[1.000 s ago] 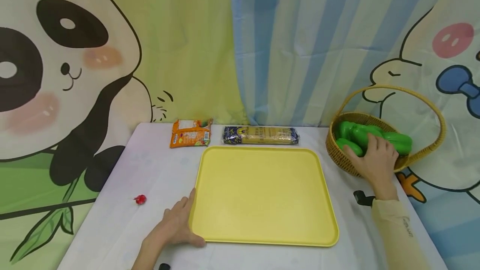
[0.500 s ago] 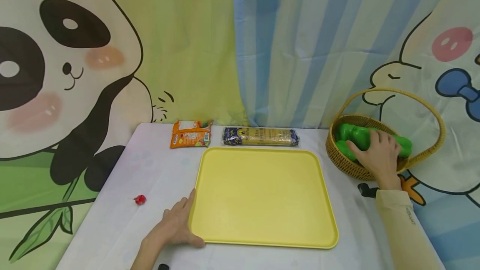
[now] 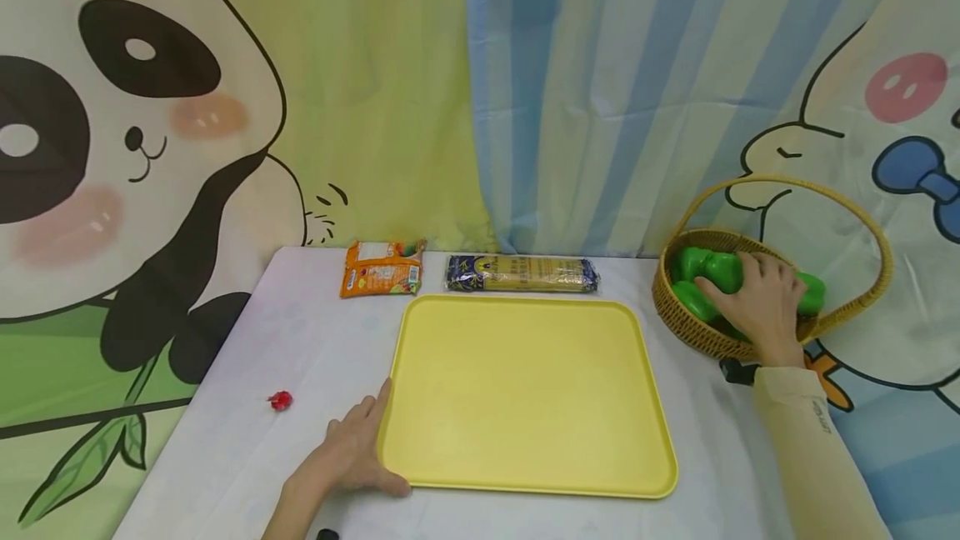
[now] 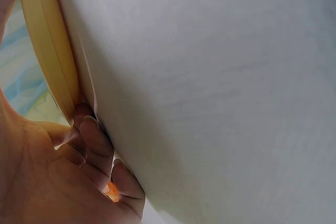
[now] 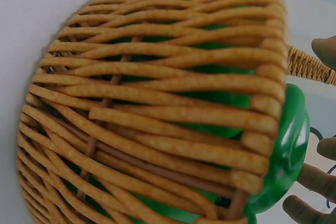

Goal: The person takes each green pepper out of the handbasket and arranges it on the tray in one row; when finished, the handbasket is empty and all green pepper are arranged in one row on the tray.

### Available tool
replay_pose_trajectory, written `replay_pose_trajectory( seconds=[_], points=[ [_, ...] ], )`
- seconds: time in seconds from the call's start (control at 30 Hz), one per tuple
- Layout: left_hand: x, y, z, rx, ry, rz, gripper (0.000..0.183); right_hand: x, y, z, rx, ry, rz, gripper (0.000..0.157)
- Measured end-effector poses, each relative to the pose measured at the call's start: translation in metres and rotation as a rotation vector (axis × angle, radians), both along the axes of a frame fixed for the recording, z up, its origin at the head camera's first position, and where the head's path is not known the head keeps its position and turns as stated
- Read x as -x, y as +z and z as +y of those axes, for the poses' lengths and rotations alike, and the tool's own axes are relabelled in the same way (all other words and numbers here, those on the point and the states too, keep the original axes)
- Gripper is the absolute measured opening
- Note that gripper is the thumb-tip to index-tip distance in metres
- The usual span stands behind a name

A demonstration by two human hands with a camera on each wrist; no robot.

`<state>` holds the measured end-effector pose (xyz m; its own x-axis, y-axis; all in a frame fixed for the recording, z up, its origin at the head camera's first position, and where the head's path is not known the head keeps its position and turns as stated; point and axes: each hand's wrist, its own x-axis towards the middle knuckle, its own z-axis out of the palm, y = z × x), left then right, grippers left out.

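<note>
At the right, a wicker basket [image 3: 697, 336] holds several glossy green pepper-like pieces [image 3: 693, 300]. Over them lies my right hand [image 3: 761, 302], its thumb at the left and its fingers at the right. In the right wrist view, fingertips [image 5: 310, 179] come close to the rounded end of a green piece [image 5: 286, 148] above the rim; pale background shows between thumb and fingers. The yellow tray [image 3: 525, 398] lies mid-table. My left hand [image 3: 348, 448] rests at its near left corner, thumb along the front edge and fingers along the left side.
Behind the tray lie an orange packet [image 3: 382, 268] and a long golden, dark-blue-ended pack [image 3: 522, 273]. A small red thing with a thin pale tip [image 3: 280, 401] sits on the left of the white cloth [image 3: 225, 473]. The basket's handle [image 3: 873, 232] arches up near the curtain.
My right hand has shifted slightly to the right over the green pieces, with the basket a touch lower in view. The left hand and tray stay put.
</note>
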<state>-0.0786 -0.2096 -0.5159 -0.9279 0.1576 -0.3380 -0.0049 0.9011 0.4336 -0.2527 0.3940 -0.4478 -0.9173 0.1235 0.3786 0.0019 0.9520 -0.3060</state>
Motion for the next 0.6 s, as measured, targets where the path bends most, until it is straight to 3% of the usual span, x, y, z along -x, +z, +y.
replay_pose_trajectory(
  seconds=[0.37,0.6],
  points=[
    [-0.001,-0.001,0.000,0.008,-0.014,0.014,0.156,0.003,0.000,0.009,-0.012,-0.007,-0.020,0.088],
    [0.000,0.000,0.000,0.001,-0.014,0.007,0.155,0.004,-0.003,0.015,-0.038,-0.012,-0.086,0.088]
  ],
)
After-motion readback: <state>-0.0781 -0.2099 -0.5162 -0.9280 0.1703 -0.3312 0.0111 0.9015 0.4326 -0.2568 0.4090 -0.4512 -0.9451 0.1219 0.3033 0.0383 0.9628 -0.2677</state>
